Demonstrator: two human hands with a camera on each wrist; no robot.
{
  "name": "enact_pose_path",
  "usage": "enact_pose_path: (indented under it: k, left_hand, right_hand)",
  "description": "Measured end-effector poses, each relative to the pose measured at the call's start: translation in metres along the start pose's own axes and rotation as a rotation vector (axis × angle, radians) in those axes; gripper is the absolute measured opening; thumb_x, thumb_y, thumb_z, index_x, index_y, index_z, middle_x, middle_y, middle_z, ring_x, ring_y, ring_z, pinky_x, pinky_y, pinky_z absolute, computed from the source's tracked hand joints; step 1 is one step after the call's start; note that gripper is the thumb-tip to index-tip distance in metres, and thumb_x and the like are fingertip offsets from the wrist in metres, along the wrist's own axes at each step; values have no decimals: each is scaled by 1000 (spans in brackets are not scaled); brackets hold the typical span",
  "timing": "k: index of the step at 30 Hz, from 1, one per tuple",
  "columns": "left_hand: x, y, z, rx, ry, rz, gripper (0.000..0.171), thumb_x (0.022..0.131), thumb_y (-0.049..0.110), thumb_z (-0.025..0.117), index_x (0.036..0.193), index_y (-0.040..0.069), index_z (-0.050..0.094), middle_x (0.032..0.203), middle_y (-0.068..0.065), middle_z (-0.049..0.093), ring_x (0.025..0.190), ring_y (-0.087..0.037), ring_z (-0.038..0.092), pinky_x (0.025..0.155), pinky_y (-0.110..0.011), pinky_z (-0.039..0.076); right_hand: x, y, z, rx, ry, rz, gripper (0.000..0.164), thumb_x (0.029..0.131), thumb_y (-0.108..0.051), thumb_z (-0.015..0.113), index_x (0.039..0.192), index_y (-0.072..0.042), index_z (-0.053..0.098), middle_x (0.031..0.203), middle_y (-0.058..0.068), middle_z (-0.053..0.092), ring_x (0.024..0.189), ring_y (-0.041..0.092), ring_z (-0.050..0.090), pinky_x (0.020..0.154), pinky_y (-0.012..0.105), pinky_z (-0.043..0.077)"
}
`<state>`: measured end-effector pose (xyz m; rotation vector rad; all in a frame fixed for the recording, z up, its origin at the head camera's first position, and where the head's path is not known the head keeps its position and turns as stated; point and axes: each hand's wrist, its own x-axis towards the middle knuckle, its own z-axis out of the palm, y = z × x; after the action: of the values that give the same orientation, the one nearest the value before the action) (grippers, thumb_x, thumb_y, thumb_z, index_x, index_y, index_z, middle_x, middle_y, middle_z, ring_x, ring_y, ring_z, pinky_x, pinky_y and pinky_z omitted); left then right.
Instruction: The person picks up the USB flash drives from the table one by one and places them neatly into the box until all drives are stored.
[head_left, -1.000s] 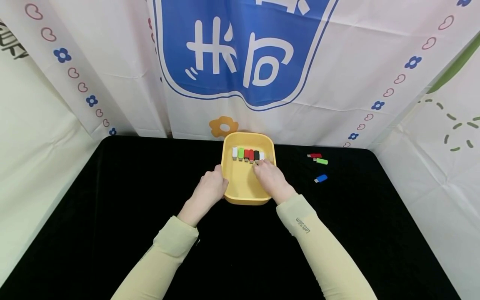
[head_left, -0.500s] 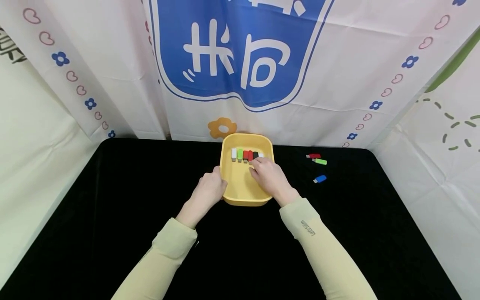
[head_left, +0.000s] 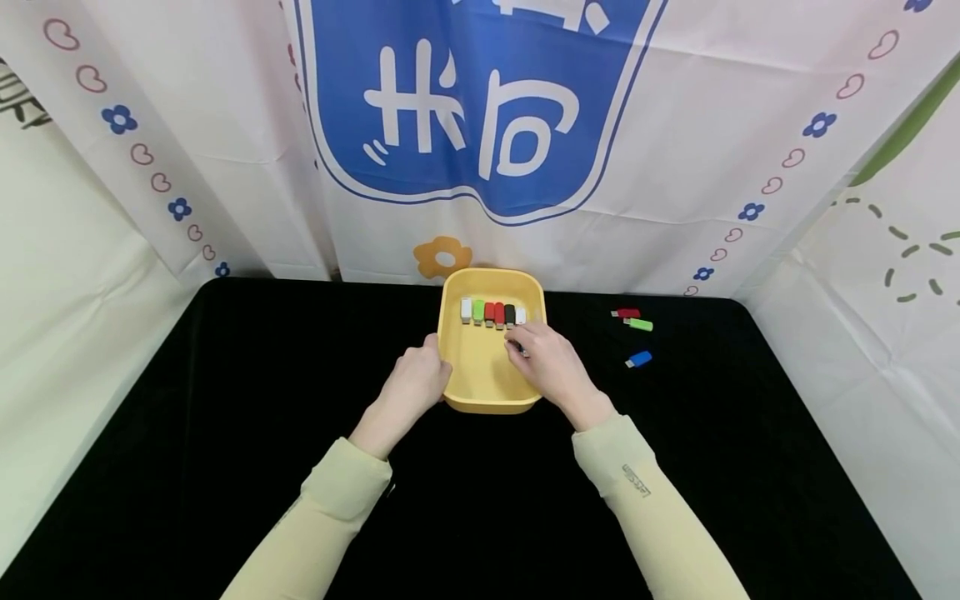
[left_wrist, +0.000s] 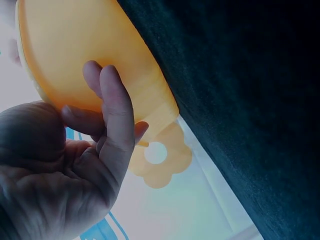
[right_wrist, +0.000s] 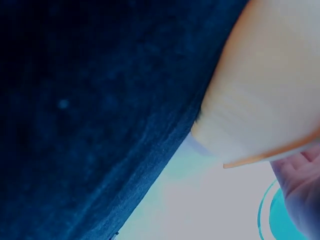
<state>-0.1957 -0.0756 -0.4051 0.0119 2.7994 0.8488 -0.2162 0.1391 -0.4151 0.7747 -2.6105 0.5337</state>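
The yellow plastic bin [head_left: 480, 392] stands on the black table, with a side-by-side row of small USB flash drives near its far end: white [head_left: 467, 310], green [head_left: 478, 312], two red [head_left: 499, 314], black [head_left: 510, 315] and white [head_left: 521, 315]. My left hand [head_left: 417, 377] grips the bin's left wall; in the left wrist view its fingers [left_wrist: 117, 95] lie against the outside. Over the bin's right side, my right hand [head_left: 551, 362] pinches a small dark USB flash drive [head_left: 522, 350], mostly hidden by the fingers. The right wrist view shows only part of that hand [right_wrist: 302, 190].
To the right of the bin lie a red flash drive [head_left: 626, 313], a green one [head_left: 639, 325] close by it, and a blue one [head_left: 639, 359] nearer me. A white printed cloth [head_left: 630, 250] hangs behind the black tabletop [head_left: 480, 500].
My right hand has drawn back toward me from the row, uncovering the right-hand white drive; a dark drive now shows at its fingertips. My left hand stays on the bin.
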Motion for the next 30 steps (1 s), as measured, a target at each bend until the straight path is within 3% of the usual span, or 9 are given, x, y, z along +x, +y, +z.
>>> enact_pose_path:
  k: [8, 15, 22, 30]
  left_hand:
    - [1, -1, 1, 4, -1, -10, 38, 101, 13, 47, 135, -2, 44, 73, -9, 64, 51, -17, 61, 44, -25, 47]
    - [1, 0, 0, 4, -13, -19, 38, 101, 14, 47, 135, -1, 44, 74, -9, 64, 52, -17, 61, 45, -25, 47]
    - [0, 0, -1, 1, -15, -21, 34, 101, 13, 47, 131, -1, 46, 71, -9, 64, 51, -18, 61, 44, -25, 46]
    - [1, 2, -1, 0, -23, -33, 39, 101, 14, 47, 137, -2, 43, 74, -10, 63, 53, -18, 61, 45, -25, 46]
  right_hand:
    - [-8, -1, -13, 96, -160, 68, 12, 94, -15, 69, 102, -9, 75, 107, 6, 74, 107, 25, 66, 96, 42, 54]
    - [-17, 3, -22, 135, -135, 63, 14, 93, -16, 71, 104, -8, 75, 109, 7, 74, 111, 26, 62, 100, 44, 51]
    - [-28, 19, -35, 161, -114, 90, 21, 92, -15, 72, 110, -6, 74, 115, 10, 72, 117, 29, 60, 104, 47, 49]
    - [-37, 44, -51, 140, -174, 249, 28, 97, -24, 67, 119, -8, 69, 126, 13, 67, 124, 32, 58, 105, 51, 47]
